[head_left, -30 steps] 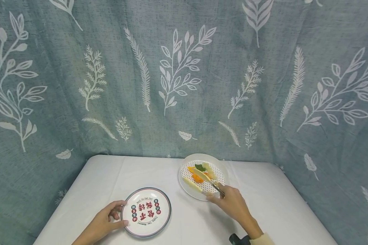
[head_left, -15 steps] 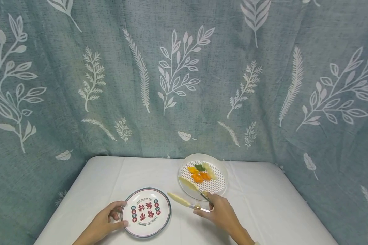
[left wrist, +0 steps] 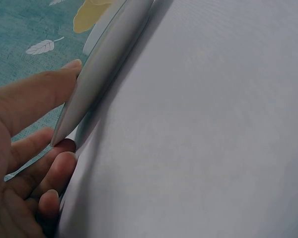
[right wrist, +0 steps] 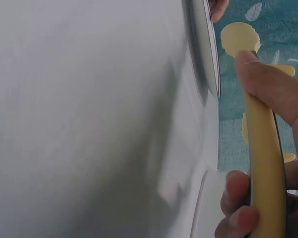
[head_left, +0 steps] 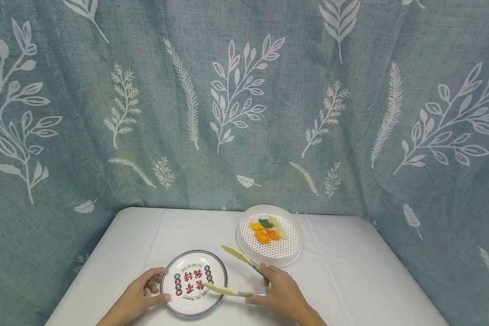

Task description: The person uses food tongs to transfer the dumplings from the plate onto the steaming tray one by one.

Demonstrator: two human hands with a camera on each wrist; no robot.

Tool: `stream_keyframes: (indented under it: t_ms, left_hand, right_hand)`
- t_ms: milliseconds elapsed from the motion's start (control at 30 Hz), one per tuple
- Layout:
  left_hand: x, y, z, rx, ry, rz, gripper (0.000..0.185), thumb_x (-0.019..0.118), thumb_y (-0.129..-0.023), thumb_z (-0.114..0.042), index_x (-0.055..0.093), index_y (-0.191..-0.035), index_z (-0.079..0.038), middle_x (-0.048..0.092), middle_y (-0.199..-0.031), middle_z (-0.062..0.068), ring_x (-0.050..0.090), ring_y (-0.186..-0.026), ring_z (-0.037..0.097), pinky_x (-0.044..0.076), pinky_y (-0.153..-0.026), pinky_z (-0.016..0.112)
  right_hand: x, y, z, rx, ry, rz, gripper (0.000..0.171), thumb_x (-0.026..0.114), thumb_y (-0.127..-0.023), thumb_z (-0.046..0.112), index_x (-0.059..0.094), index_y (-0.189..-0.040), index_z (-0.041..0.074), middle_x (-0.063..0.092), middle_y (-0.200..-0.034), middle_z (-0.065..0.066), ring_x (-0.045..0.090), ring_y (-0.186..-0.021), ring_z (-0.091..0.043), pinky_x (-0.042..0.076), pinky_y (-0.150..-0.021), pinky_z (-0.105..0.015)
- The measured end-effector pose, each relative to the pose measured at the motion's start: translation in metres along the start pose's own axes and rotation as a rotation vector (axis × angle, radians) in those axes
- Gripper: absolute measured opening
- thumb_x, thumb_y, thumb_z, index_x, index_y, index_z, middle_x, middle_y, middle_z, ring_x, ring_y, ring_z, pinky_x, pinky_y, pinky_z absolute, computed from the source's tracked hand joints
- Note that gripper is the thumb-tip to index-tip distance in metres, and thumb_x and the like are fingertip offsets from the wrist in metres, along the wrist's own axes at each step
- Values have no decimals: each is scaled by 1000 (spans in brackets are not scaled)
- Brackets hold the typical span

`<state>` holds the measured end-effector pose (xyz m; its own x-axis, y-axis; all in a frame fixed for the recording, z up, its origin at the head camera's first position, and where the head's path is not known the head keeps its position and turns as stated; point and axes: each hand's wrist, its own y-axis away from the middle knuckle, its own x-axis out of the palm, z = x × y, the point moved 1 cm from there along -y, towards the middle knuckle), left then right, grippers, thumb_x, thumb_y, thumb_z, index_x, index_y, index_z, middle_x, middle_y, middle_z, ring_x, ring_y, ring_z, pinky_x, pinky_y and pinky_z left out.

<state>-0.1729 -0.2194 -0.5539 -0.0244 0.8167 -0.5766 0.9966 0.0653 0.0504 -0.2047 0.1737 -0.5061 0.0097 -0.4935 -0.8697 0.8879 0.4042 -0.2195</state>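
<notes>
My left hand [head_left: 140, 292] holds the left rim of a round white plate [head_left: 194, 308] with red characters, thumb on top. In the left wrist view, its fingertips lie under the plate's edge [left wrist: 97, 82]. My right hand [head_left: 285, 290] grips a pair of yellow tongs [head_left: 224, 290], thumb on one arm and fingers on the other. The tongs are spread, with no food between their scalloped tips. One tip is over the plate's right part; the other points up beyond its right edge. In the right wrist view, the thumb presses along a tong arm [right wrist: 264, 148].
Behind my right hand stands a white perforated basket [head_left: 285, 251]. It holds orange pieces [head_left: 262, 237], a green piece [head_left: 266, 222], a yellow piece [head_left: 254, 226] and a pale piece [head_left: 278, 227]. A leaf-patterned teal curtain [head_left: 244, 136] surrounds the white table [head_left: 342, 258].
My right hand has moved the tongs left and toward me, from over the basket to the plate's right side. The tongs have spread apart. My left hand and the plate stay put.
</notes>
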Motion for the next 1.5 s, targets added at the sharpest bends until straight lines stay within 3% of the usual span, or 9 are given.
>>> stream_keyframes:
  t_ms: [133,333,533,767,900,1133,1500]
  left_hand:
    - [0,1,0,5,8,10,77,95,-69,-33,62,-135,-11,62,-105,-3,52,-84,14,44,-75,29]
    - [0,2,-1,-6,13,10,77,95,-69,-34,63,-135,-11,62,-105,-3,52,-84,15,44,-75,30]
    - [0,2,-1,-10,56,7,77,96,-67,-31,63,-134,-12,60,-104,-1,51,-86,15,42,-77,29]
    - [0,2,0,-12,70,16,78,96,-68,-29,62,-136,-12,59,-104,-1,50,-87,16,42,-76,28]
    - [1,1,1,-16,56,11,78,96,-67,-30,63,-136,-13,59,-102,-2,50,-87,16,42,-76,28]
    - [1,2,-3,-18,18,1,81,96,-66,-33,62,-137,-14,60,-102,-3,51,-86,15,42,-78,30]
    - [-1,1,-3,-13,57,25,80,96,-66,-33,63,-136,-13,60,-104,-1,51,-88,17,43,-76,28]
  right_hand:
    - [6,1,4,14,-5,31,68,88,-67,63,66,-109,15,51,-78,7,41,-67,-5,37,-59,-24]
    - [12,1,7,-7,-1,65,63,85,-67,68,62,-98,18,52,-77,7,42,-68,-6,37,-61,-26]
    - [18,3,5,-61,-54,92,67,85,-69,67,64,-105,15,53,-75,8,41,-64,-1,38,-59,-23]
    - [20,4,5,5,-19,164,80,81,-68,74,68,-120,14,52,-77,13,43,-65,-2,40,-59,-24]
    - [19,6,5,4,7,168,79,79,-67,76,67,-117,15,51,-78,13,43,-65,-2,39,-60,-24]
    - [18,10,8,1,78,174,101,74,-67,82,64,-140,13,53,-102,10,44,-81,-5,46,-71,-27]
    - [13,8,6,-30,85,173,100,73,-70,81,63,-141,12,56,-110,6,46,-87,-8,48,-78,-30]
